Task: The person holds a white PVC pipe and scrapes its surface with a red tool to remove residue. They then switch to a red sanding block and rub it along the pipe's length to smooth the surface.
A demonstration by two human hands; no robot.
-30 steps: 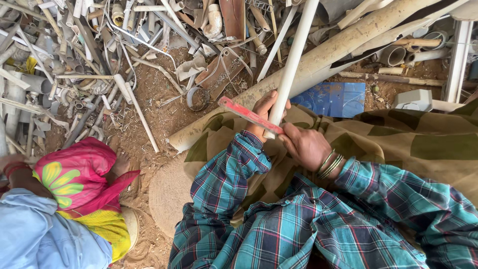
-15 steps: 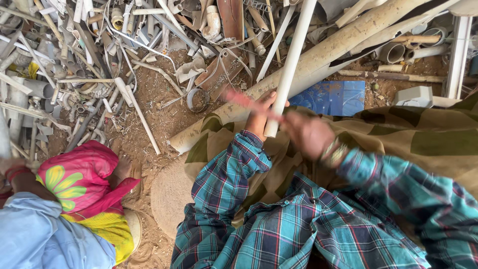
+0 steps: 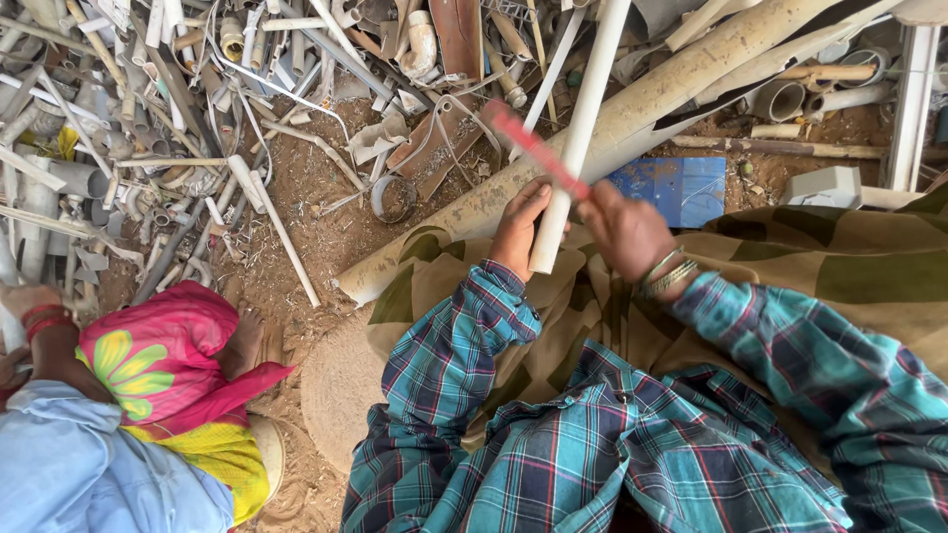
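Left to right: a co-worker in a pink flowered garment (image 3: pixel 158 365) beside the scrap-pipe heap (image 3: pixel 148 118); the left hand (image 3: pixel 520 225) clamped around a slim white pipe (image 3: pixel 583 118) near its lower end; a red saw blade (image 3: pixel 536 148) lying across that pipe (blurred), its end gripped by the right hand (image 3: pixel 627 232), bangles at the wrist.

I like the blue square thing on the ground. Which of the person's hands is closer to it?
Right. The right hand sits just left of the blue sheet; the left hand, gripping the white pipe, is farther away.
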